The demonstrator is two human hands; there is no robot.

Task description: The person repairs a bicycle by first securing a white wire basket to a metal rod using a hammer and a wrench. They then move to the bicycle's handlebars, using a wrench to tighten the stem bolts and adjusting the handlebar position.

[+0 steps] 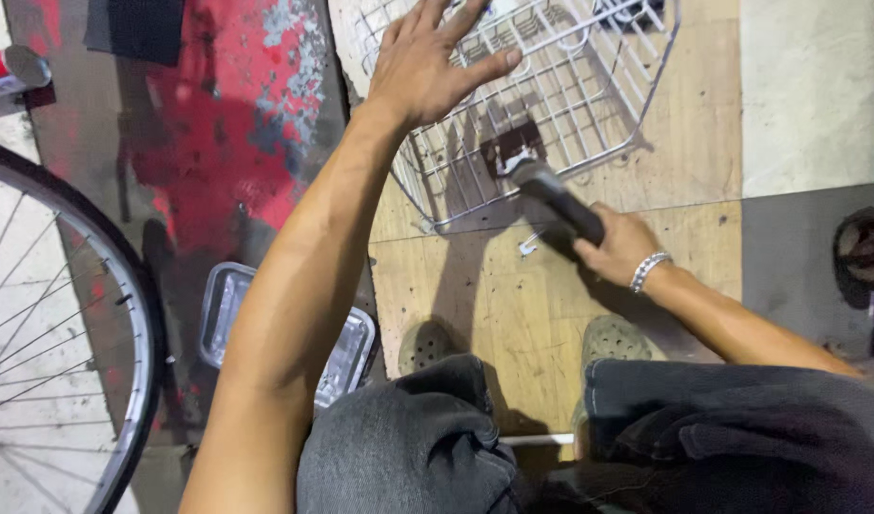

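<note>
White-coated metal wire basket (570, 105), smooth, slightly glossy. Hammer (551, 195) has a matt black rubbery-looking grip, dull metal head. Plywood board (513, 295) is bare wood, scuffed, matt. Floor (218, 124) at upper left: rough concrete, red paint flaking. Tray (229, 305) at lower left, shiny thin metal. Bicycle wheel (66, 324): polished metal rim and spokes, black rubber tyre. Bracelet (648, 270) is bright metal links. Trousers (408, 447) are dark coarse denim.

Bright overhead light casts hard dark shadows on the floor; motion blur softens edges.
</note>
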